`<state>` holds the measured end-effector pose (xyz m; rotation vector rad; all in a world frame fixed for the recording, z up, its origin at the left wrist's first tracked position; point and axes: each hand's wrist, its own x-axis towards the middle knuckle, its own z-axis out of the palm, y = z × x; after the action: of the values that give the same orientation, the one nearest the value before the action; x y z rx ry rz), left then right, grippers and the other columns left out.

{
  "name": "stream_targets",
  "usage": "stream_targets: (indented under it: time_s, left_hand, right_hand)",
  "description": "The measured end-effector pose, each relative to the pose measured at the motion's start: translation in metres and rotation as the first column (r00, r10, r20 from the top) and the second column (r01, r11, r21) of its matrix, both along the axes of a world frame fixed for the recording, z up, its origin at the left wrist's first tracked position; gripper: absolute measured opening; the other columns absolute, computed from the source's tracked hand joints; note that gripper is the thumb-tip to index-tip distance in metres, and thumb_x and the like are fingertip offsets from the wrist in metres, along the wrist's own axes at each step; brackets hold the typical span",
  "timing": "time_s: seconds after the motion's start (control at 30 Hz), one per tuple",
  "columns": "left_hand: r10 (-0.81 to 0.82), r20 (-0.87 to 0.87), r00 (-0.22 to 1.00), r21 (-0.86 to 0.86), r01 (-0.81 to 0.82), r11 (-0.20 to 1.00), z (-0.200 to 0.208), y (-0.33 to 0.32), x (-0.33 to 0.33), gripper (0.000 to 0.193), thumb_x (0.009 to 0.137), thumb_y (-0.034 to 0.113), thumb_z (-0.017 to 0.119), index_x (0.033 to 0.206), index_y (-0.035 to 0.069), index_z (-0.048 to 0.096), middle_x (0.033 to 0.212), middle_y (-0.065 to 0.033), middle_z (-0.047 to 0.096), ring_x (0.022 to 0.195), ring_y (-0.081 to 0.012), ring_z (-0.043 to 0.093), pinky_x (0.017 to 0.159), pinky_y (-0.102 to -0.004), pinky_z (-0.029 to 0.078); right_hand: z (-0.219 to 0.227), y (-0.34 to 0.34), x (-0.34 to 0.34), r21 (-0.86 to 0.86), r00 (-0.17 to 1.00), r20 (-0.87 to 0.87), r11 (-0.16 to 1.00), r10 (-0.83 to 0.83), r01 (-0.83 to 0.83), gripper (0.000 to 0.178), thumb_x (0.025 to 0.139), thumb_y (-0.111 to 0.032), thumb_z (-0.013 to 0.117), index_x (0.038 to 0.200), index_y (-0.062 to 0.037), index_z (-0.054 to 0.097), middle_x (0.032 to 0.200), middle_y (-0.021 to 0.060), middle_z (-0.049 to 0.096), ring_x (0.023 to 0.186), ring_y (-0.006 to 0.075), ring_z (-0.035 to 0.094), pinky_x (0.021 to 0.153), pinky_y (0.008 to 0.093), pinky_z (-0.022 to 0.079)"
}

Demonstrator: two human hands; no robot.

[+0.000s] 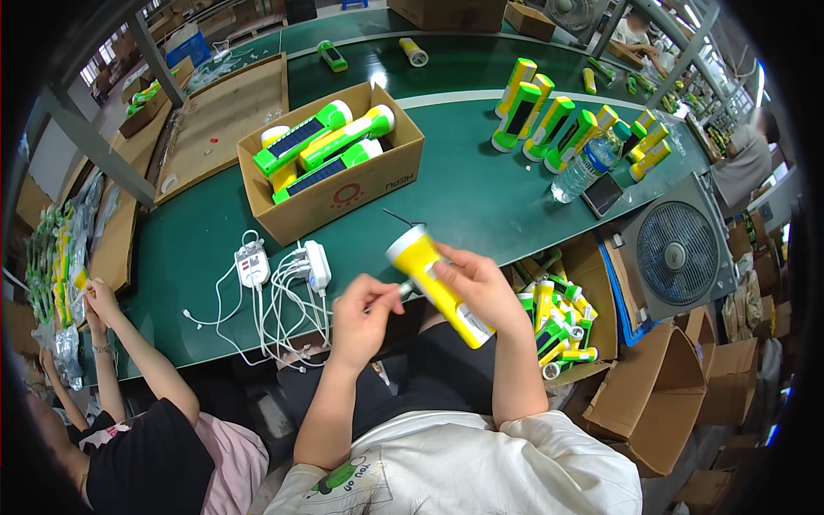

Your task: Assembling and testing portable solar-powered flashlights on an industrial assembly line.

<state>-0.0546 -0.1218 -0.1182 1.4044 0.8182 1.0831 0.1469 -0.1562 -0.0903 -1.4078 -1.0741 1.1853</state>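
My right hand (481, 287) is closed round a yellow flashlight (436, 287) with a white head, held tilted above my lap at the table's near edge. Its head points up and to the left, and a thin dark cord (397, 217) shows beside it. Thumb and fingers of my left hand (365, 313) pinch a small pale piece (405, 289) against or close to the flashlight's side; its kind is too small to make out. Left of that hand, white charging cables (287, 300) lie tangled round a white power strip (317, 264) and a white charger block (252, 264).
An open cardboard box (335, 202) of green and yellow flashlights stands ahead. Several flashlights stand upright at the right, near a water bottle (588, 167). A grey fan (678, 251) and a carton of flashlights (562, 322) are beside me. A co-worker's arm (154, 360) reaches in from the left.
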Motion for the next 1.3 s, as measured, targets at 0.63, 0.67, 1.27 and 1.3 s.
stream_targets:
  time_s: [0.63, 0.67, 1.27, 1.3]
  left_hand:
    - [-0.063, 0.141, 0.988, 0.309, 0.017, 0.951, 0.094, -0.002, 0.007, 0.081, 0.076, 0.036, 0.073, 0.138, 0.005, 0.032, 0.124, -0.0155, 0.05, 0.104, -0.0279, 0.055, 0.091, -0.0402, 0.041]
    - [-0.223, 0.422, 0.879, 0.183, 0.159, 0.97, 0.11, -0.004, 0.005, 0.089, 0.078, 0.041, 0.072, 0.142, 0.004, 0.023, 0.126, -0.0171, 0.049, 0.106, -0.0274, 0.055, 0.092, -0.0404, 0.041]
    - [-0.461, 0.549, 0.697, -0.207, 0.648, 0.733, 0.094, -0.004, -0.059, 0.062, 0.081, 0.039, 0.061, 0.123, 0.004, 0.032, 0.081, -0.0143, 0.054, 0.065, -0.0243, 0.06, 0.054, -0.0323, 0.05]
    - [-0.455, 0.627, 0.632, -0.185, 0.688, 0.702, 0.091, -0.006, -0.053, 0.063, 0.082, 0.04, 0.06, 0.126, 0.005, 0.031, 0.075, -0.0151, 0.055, 0.054, -0.0241, 0.055, 0.051, -0.0329, 0.048]
  right_hand:
    - [0.112, 0.062, -0.043, 0.825, 0.848, -0.477, 0.451, 0.23, 0.342, 0.065, 0.083, -0.067, 0.046, 0.122, -0.0157, 0.038, 0.101, 0.0142, 0.054, 0.085, 0.0183, 0.051, 0.077, 0.0302, 0.043]
    - [0.111, 0.064, -0.051, 0.833, 0.837, -0.472, 0.451, 0.276, 0.321, 0.067, 0.083, -0.068, 0.045, 0.124, -0.0159, 0.037, 0.102, 0.015, 0.054, 0.084, 0.0177, 0.051, 0.074, 0.0283, 0.042]
    - [0.073, 0.044, -0.07, 0.601, 0.762, -0.136, 0.664, 0.633, -0.444, 0.054, 0.088, -0.033, 0.061, 0.13, -0.0033, 0.045, 0.127, 0.009, 0.051, 0.114, 0.0184, 0.05, 0.095, 0.0329, 0.041]
    - [0.07, 0.046, -0.071, 0.607, 0.845, 0.052, 0.655, 0.533, -0.45, 0.05, 0.087, -0.031, 0.063, 0.126, -0.0035, 0.049, 0.124, 0.0106, 0.052, 0.111, 0.0205, 0.052, 0.093, 0.0333, 0.042]
